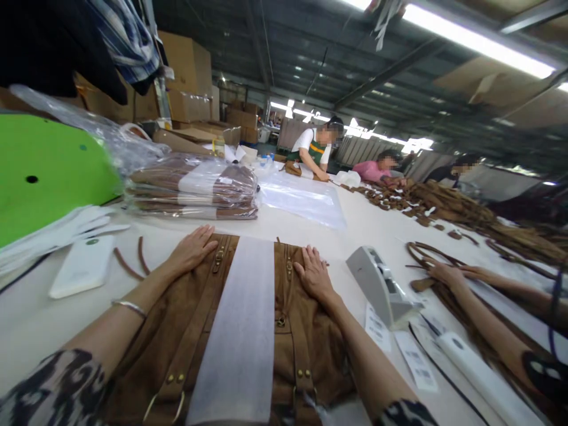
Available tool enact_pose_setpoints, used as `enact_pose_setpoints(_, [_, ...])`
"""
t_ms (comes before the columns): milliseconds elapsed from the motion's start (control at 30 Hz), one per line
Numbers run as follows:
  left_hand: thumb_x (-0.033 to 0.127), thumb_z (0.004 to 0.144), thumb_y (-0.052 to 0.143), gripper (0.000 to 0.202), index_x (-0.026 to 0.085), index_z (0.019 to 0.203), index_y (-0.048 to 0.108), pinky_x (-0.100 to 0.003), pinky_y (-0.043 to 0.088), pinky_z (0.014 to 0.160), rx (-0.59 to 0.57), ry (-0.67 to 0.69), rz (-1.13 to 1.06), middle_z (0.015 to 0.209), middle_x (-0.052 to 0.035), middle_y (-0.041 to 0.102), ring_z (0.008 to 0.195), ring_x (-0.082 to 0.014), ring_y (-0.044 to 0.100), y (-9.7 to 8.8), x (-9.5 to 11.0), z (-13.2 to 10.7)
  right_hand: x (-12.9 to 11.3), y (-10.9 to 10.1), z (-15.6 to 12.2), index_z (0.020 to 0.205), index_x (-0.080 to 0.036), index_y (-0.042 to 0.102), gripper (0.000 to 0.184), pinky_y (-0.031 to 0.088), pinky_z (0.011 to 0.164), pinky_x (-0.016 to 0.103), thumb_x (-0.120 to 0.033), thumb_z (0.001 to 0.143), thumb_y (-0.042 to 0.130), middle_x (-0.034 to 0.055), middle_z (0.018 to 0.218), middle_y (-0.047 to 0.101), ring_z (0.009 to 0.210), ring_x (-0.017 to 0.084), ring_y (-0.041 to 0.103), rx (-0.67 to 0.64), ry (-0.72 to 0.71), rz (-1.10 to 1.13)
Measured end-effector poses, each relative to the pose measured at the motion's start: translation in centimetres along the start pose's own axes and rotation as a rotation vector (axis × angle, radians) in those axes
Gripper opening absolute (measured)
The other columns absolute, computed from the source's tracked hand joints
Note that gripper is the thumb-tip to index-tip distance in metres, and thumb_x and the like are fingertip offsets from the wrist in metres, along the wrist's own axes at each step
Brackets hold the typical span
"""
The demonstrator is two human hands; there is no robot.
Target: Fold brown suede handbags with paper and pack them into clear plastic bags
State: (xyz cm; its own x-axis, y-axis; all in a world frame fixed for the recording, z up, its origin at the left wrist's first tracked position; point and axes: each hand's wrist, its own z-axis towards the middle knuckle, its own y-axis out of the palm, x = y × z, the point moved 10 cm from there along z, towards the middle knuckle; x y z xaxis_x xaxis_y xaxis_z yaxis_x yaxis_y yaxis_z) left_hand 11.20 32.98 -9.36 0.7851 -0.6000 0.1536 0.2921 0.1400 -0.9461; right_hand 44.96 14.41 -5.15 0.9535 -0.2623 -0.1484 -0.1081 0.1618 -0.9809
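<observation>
A brown bag with buckled straps and brass rings lies flat on the table in front of me. A white paper strip runs down its middle. My left hand rests flat on the bag's far left corner, fingers stretched out. On the far right corner lies my right hand, fingers spread, close to a small buckle. Neither hand grips anything. The bag's near edge runs out of view at the bottom.
Wrapped brown bags are stacked beyond my left hand, next to a clear plastic sheet. A white phone and white gloves lie left. A grey label dispenser stands right, near a co-worker's hands on brown straps.
</observation>
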Motion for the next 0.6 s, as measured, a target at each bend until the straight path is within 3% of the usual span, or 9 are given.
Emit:
enact_pose_setpoints(67, [0.049,0.096,0.024,0.069,0.004,0.146,0.041,-0.043,0.025,0.121,-0.003,0.018,-0.010,0.156,-0.0169,0.038,0.148,-0.0268,0.028,-0.1,0.1,0.0,0.3,2.7,-0.8,0.157,-0.014,0.024,0.065,0.005,0.123,0.048,-0.049,0.103,0.026,0.0073,0.164,0.014,0.152,0.025,0.005,-0.072,0.029,-0.017])
enact_pose_setpoints(133, [0.047,0.096,0.024,0.069,0.003,0.146,0.041,-0.043,0.028,0.121,-0.016,0.005,-0.025,0.154,-0.0162,0.040,0.146,-0.0269,0.032,-0.5,0.2,-0.1,0.5,3.8,-0.9,0.158,-0.014,0.022,0.066,0.005,0.123,0.049,-0.050,0.103,0.027,0.0062,0.164,0.011,0.152,0.025,0.004,-0.122,0.021,-0.009])
enact_pose_setpoints(233, [0.050,0.096,0.024,0.071,0.004,0.147,0.041,-0.044,0.030,0.120,-0.042,-0.031,-0.054,0.153,-0.0157,0.043,0.144,-0.0272,0.037,-0.8,0.2,-0.5,0.7,3.0,0.1,0.157,-0.015,0.025,0.067,0.007,0.122,0.050,-0.052,0.102,0.029,0.0076,0.163,0.016,0.151,0.025,0.010,-0.202,-0.026,0.026])
enact_pose_setpoints(300, [0.052,0.096,0.025,0.072,0.005,0.147,0.042,-0.044,0.032,0.119,-0.032,-0.035,-0.070,0.151,-0.0153,0.046,0.141,-0.0273,0.041,-0.9,0.2,-0.6,1.1,1.6,1.8,0.151,-0.020,0.041,0.061,0.020,0.119,0.045,-0.051,0.099,0.038,0.0088,0.157,0.036,0.145,0.026,0.030,-0.270,-0.063,0.043])
enact_pose_setpoints(400, [0.053,0.095,0.028,0.070,0.007,0.145,0.046,-0.045,0.037,0.116,0.012,-0.032,-0.081,0.148,-0.0143,0.050,0.137,-0.0272,0.046,-1.0,-0.2,-0.8,2.6,-1.4,6.6,0.114,-0.021,0.072,0.044,0.044,0.098,0.034,-0.045,0.098,0.039,0.0091,0.120,0.070,0.111,0.024,0.064,-0.275,-0.049,0.036])
enact_pose_setpoints(467, [0.054,0.094,0.031,0.069,0.010,0.144,0.049,-0.044,0.040,0.115,0.046,-0.035,-0.082,0.147,-0.0129,0.051,0.135,-0.0270,0.049,-0.9,-0.7,-1.0,4.2,-3.7,11.1,0.103,-0.019,0.074,0.051,0.047,0.089,0.032,-0.041,0.101,0.029,0.0110,0.106,0.074,0.099,0.023,0.068,-0.177,0.008,0.007])
enact_pose_setpoints(533, [0.053,0.093,0.034,0.065,0.017,0.144,0.051,-0.042,0.043,0.113,0.088,-0.040,-0.086,0.146,-0.0091,0.052,0.134,-0.0266,0.051,-0.9,-1.2,-1.2,5.6,-5.1,15.5,0.119,-0.016,0.068,0.053,0.045,0.096,0.034,-0.037,0.103,0.022,0.0136,0.120,0.069,0.113,0.025,0.063,-0.055,0.060,-0.029])
enact_pose_setpoints(600, [0.053,0.091,0.039,0.060,0.031,0.146,0.048,-0.041,0.046,0.110,0.134,-0.045,-0.093,0.146,-0.0006,0.052,0.133,-0.0262,0.053,-1.1,-1.6,-1.5,6.9,-5.3,19.5,0.143,-0.014,0.050,0.052,0.036,0.109,0.038,-0.033,0.103,0.021,0.0140,0.145,0.052,0.135,0.025,0.046,0.049,0.104,-0.062])
